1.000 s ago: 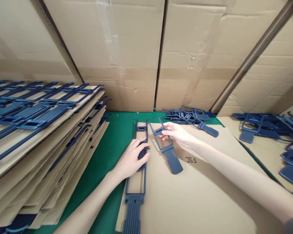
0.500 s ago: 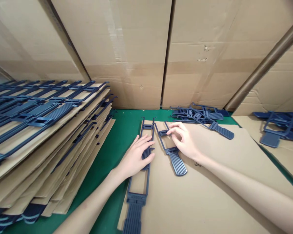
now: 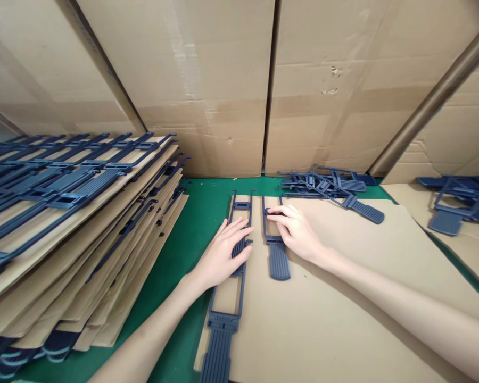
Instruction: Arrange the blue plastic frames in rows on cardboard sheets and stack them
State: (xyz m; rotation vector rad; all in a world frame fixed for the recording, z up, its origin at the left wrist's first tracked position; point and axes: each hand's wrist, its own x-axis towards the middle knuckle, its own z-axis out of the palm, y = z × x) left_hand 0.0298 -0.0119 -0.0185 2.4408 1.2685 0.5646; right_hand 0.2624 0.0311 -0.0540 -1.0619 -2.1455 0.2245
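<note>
My left hand (image 3: 222,254) lies with fingers spread over a dark blue plastic frame (image 3: 242,205) that has two long arms and a ribbed paddle. It rests along the left edge of a cardboard sheet (image 3: 319,319). A second such frame (image 3: 219,348) lies end to end with it, nearer to me. Further right, my right hand (image 3: 297,232) has its fingertips closed on the crossbar of another plastic frame (image 3: 279,261). That frame lies nearly parallel to the left one, paddle toward me, with a gap between them. My right fingers hide part of its crossbar and right arm.
At left rises a stack of cardboard sheets (image 3: 143,239) layered with similar frames (image 3: 91,181). A loose pile of frames (image 3: 327,186) lies at the back, with more frames (image 3: 461,205) at far right. Large cardboard boxes (image 3: 191,90) stand behind the green table surface (image 3: 175,298).
My right hand has turned the right-hand frame from a slant to nearly straight, its paddle swinging left and slightly away from me. My left hand has stayed in place.
</note>
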